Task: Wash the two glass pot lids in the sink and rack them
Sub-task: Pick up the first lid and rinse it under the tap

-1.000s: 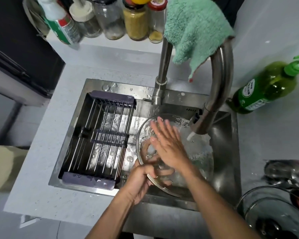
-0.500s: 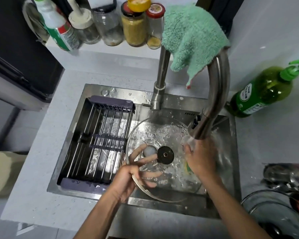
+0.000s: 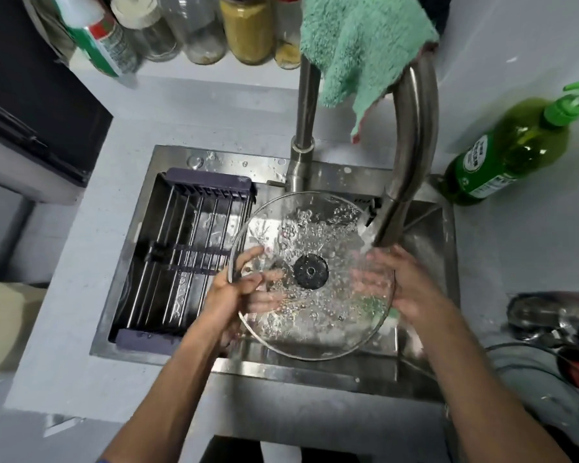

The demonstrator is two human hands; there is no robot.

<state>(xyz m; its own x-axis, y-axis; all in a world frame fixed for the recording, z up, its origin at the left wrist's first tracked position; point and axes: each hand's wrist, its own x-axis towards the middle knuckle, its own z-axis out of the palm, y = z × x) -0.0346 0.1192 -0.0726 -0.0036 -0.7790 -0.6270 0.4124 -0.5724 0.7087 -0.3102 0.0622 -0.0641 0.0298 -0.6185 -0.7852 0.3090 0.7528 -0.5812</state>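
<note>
In the head view, the lid (image 3: 311,275) is held flat over the sink (image 3: 425,248) under the running tap (image 3: 411,135), its knob (image 3: 311,271) up. The left hand (image 3: 234,289) has its grip pinched on the lid's left rim, thumb on top and fingers seen through the glass beneath, while the right hand (image 3: 405,289) cups the opposite rim, fingers spread under the stream. The rack (image 3: 188,259) lies just left of the left grip, so that hand looks nearer for racking; a second lid (image 3: 545,372) waits on the table well right of the right grip.
</note>
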